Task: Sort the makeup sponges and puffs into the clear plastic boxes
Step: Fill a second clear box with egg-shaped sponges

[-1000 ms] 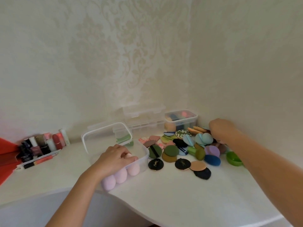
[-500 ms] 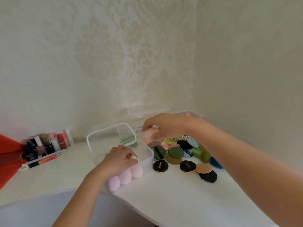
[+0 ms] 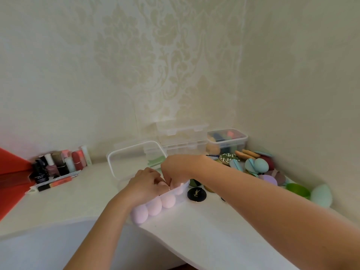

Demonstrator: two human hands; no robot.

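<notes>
A clear plastic box (image 3: 136,151) stands open at the table's front, and a row of pink egg-shaped sponges (image 3: 155,206) lines its near wall. My left hand (image 3: 145,184) is inside it, fingers curled on a pink sponge (image 3: 163,184). My right hand (image 3: 175,168) reaches in from the right, its fingertips pinching a pink sponge against the left hand's fingers. A pile of coloured puffs and sponges (image 3: 253,164) lies to the right, partly hidden by my right forearm. A black puff with a gold logo (image 3: 196,194) lies beside the box.
A second clear box (image 3: 228,141) with colourful sponges stands in the back corner, beside stacked clear boxes and lids (image 3: 183,137). Cosmetic bottles (image 3: 58,164) and a red object (image 3: 11,182) are at the left. A green cup (image 3: 298,190) and mint sponge (image 3: 321,194) lie far right.
My right hand left the pile at the right, carried a pink sponge leftward and lowered it into the front box next to my left hand, which stayed in the box.
</notes>
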